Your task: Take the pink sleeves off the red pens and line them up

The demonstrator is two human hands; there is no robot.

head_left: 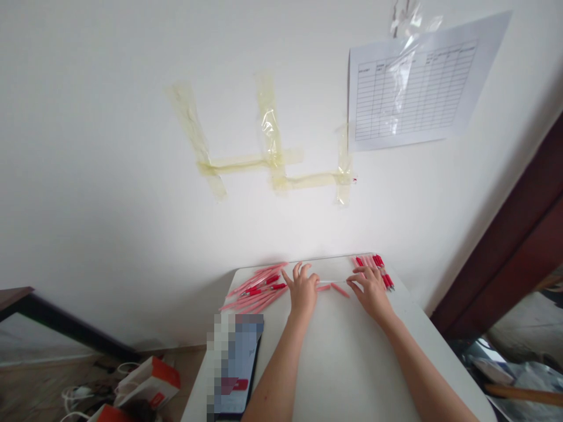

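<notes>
My left hand rests near the far edge of a white table, fingers spread, beside a pile of several red pens and pink tubes to its left. My right hand lies further right with fingers bent, touching a row of red-capped pens at the far right. Two short pink pieces lie on the table between the hands. Whether either hand pinches anything is too small to tell.
A tablet or phone lies at the table's left near edge. The white wall behind carries yellowed tape strips and a printed table sheet. Red-and-white boxes sit on the floor at left; a dark door frame stands right.
</notes>
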